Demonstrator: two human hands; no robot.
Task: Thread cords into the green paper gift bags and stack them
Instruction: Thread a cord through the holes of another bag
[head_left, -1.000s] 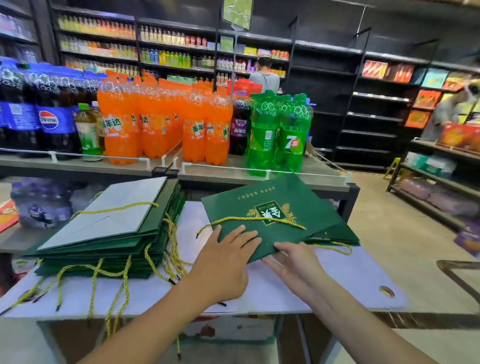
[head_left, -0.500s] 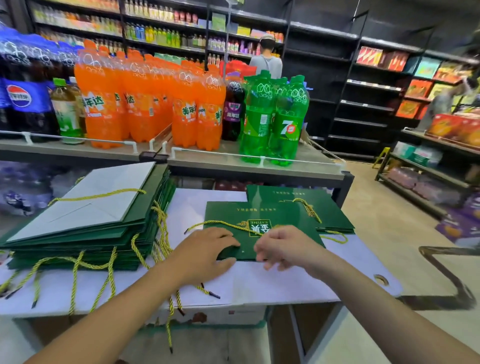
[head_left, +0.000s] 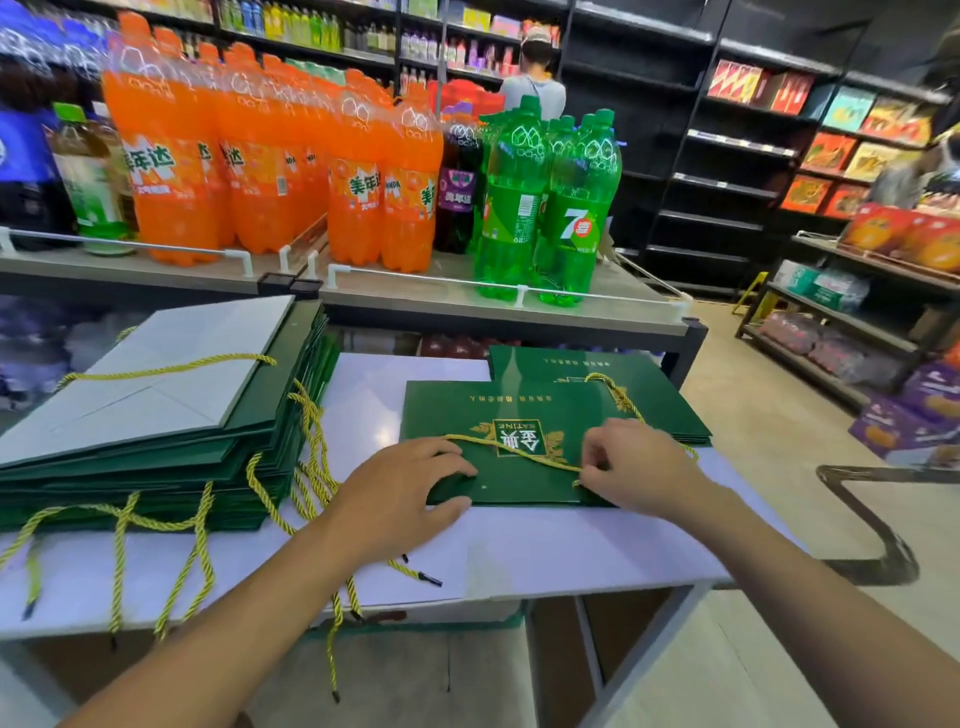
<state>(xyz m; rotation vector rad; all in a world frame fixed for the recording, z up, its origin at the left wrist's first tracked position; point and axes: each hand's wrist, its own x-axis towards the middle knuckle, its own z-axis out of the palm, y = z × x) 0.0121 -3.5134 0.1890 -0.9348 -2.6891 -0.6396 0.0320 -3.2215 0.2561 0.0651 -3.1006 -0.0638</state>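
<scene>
A flat green gift bag (head_left: 509, 415) with a gold logo lies on the white table (head_left: 597, 545), on top of a few more green bags (head_left: 597, 364). A yellow cord (head_left: 514, 451) runs across its front. My left hand (head_left: 400, 493) grips the bag's near left edge, thumb under it and fingers on top. My right hand (head_left: 639, 465) pinches the cord's right end at the bag's near edge. On the left stands a tall stack of threaded green bags (head_left: 156, 457), topped by a grey-white panel, with yellow cords hanging over the table edge.
Behind the table runs a shelf (head_left: 467, 296) of orange, purple and green soda bottles. Loose cord ends (head_left: 421, 574) lie near my left wrist. A person (head_left: 535, 78) stands far back among dark shelves. Open floor and a metal frame (head_left: 883, 519) are on the right.
The bag went from lifted and tilted to lying flat on the right pile. My left hand slid to its near left edge; my right hand curled onto the cord end.
</scene>
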